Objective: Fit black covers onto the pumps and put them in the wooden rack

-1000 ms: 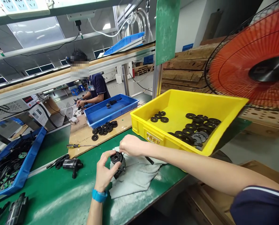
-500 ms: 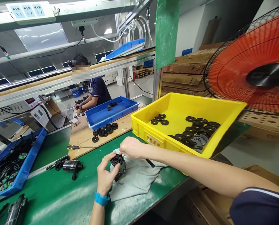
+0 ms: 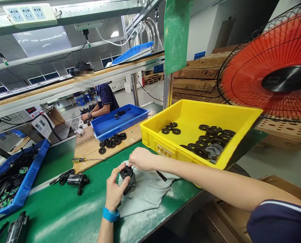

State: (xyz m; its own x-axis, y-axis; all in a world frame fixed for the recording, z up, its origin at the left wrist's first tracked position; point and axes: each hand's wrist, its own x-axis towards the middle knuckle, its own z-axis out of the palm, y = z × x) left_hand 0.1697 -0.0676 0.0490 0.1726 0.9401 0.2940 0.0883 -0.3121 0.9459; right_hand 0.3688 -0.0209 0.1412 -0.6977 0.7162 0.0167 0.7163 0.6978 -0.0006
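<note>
My left hand (image 3: pixel 114 191) is wrapped round a small pump body (image 3: pixel 127 172) with a black, ribbed round top facing up. The pump body stands on a pale folded cloth (image 3: pixel 146 194). Close against its far right side is my right hand (image 3: pixel 139 158), with the fingers curled closed; whatever they pinch is hidden. Under my right forearm a dark tool-like handle (image 3: pixel 161 176) lies on the cloth.
To the right, a yellow bin (image 3: pixel 150 136) holds black discs. More discs (image 3: pixel 111 141) lie on a wooden board near a blue tray (image 3: pixel 110 126). A screwdriver (image 3: pixel 79 160) and a finished-looking black pump (image 3: pixel 77 180) lie left. A fan (image 3: pixel 274 77) stands right; a co-worker (image 3: pixel 106 98) sits opposite.
The view has shifted slightly. Both hands stay at the pump body with nearly the same hold.
</note>
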